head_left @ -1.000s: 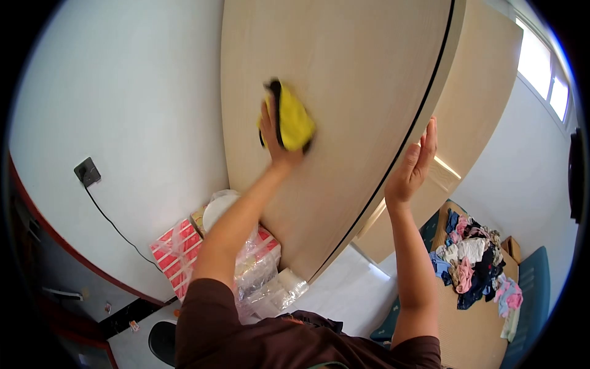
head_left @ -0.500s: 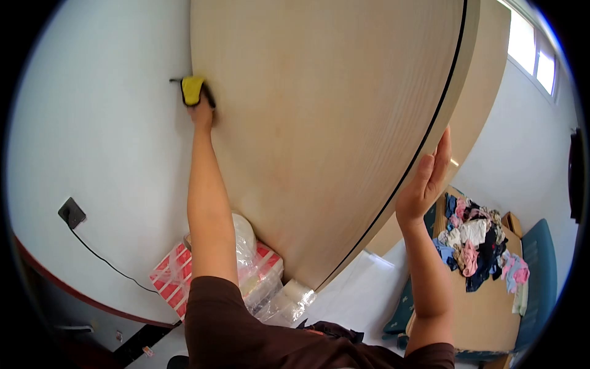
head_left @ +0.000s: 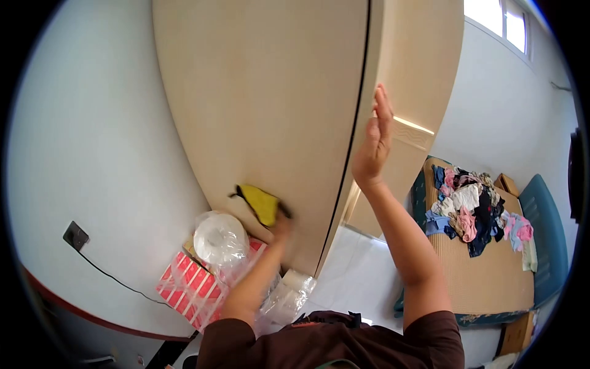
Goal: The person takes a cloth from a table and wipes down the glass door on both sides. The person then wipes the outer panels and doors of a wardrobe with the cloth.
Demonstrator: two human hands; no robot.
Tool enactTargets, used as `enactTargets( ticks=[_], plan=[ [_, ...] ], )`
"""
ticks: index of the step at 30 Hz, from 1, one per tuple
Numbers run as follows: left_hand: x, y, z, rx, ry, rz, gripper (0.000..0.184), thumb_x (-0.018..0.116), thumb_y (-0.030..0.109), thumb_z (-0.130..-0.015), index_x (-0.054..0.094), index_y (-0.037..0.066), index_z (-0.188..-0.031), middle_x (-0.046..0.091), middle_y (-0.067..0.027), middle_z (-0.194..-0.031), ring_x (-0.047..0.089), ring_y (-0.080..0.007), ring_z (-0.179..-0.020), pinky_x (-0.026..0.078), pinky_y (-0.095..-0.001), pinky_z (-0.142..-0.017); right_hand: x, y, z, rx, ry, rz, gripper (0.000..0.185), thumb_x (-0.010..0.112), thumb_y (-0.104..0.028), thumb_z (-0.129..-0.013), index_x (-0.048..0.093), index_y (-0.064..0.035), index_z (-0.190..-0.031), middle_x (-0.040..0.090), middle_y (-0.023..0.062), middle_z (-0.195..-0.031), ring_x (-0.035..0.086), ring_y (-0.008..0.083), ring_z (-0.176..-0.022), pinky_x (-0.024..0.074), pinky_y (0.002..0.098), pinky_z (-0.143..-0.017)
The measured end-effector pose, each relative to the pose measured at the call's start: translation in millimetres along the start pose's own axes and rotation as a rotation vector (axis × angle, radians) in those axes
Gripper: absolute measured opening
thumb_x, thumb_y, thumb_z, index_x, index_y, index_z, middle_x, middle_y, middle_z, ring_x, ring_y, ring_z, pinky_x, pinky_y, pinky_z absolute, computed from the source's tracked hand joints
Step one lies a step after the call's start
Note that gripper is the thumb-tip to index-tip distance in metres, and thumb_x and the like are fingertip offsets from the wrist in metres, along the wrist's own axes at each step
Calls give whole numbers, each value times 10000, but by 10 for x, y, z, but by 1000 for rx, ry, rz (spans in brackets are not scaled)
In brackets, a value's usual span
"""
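Observation:
My left hand (head_left: 283,226), a little blurred, has hold of a yellow cloth with black edging (head_left: 263,206). The cloth lies against the lower part of a tall, pale wood-grain wardrobe side panel (head_left: 264,98). A black strip (head_left: 356,123) runs up near the panel's front edge. My right hand (head_left: 373,147) is raised beside that edge, fingers stretched out and palm turned to it; it seems to rest on the wood and holds nothing.
Below my left hand are a plastic-wrapped white roll (head_left: 220,238) and a red-and-white box (head_left: 190,286). A cord runs from a black wall plug (head_left: 75,235). At right, a bed (head_left: 491,277) bears a clothes pile (head_left: 470,206). A window (head_left: 501,18) is above.
My left hand has moved the yellow cloth down and right, from the panel's wall-side edge to its lower part. My right hand stays at the front edge. The view has shifted.

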State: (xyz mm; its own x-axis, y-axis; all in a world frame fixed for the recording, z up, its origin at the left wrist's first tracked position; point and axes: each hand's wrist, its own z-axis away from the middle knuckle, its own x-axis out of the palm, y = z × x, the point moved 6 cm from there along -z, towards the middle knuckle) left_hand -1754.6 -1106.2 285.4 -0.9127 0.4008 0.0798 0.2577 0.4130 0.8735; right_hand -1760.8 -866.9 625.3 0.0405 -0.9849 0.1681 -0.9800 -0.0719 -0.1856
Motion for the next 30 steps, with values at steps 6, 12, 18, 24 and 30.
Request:
enactTargets(
  ticks=[6, 12, 18, 24, 30],
  plan=[
    [252, 1472, 850, 520, 0, -96, 923, 651, 381, -840, 145, 22, -1523, 225, -216, -1553, 162, -432, -1434, 109, -563, -1142, -150, -32, 0, 33, -43, 71, 342, 447, -51, -974, 549, -29, -1300, 458, 155, -1418, 459, 266, -1303, 413, 337, -1033],
    [504, 3593, -97, 1050, 93, -326, 699, 642, 340, -807, 425, 71, -1415, 237, -219, -1550, 258, -494, -1362, 206, -663, -1031, -1129, 365, 1316, 390, -330, 199, 293, 514, -56, -964, 584, -49, -1248, 540, 148, -1310, 603, 220, -1030, 501, 309, -828],
    [1154, 4528, -1143, 829, -224, -471, 562, 578, 254, -898, 434, 115, -1423, 299, -195, -1517, 285, -454, -1365, 232, -619, -1081, -2257, 608, 3550, 979, -292, 290, 225, 530, -87, -961, 609, -25, -1162, 610, 128, -1108, 651, 181, -783, 516, 292, -702],
    [716, 4747, -570, 1382, 282, -416, 645, 669, 229, -832, 443, 181, -1435, 203, -142, -1572, 195, -434, -1416, 134, -590, -1144, -2868, 236, 4591, 1429, -153, 226, 317, 472, -246, -1014, 615, -8, -1167, 644, 108, -1034, 654, 160, -756, 514, 271, -668],
    [627, 3476, 282, 1461, 115, -531, 152, 651, 244, -850, 686, 207, -993, 492, 43, -1420, 337, -410, -1367, 244, -659, -1072, -3512, 153, 5081, 1595, -10, 264, 386, 431, -327, -1018, 610, -17, -1160, 657, 119, -1035, 654, 175, -734, 516, 282, -656]
  ],
)
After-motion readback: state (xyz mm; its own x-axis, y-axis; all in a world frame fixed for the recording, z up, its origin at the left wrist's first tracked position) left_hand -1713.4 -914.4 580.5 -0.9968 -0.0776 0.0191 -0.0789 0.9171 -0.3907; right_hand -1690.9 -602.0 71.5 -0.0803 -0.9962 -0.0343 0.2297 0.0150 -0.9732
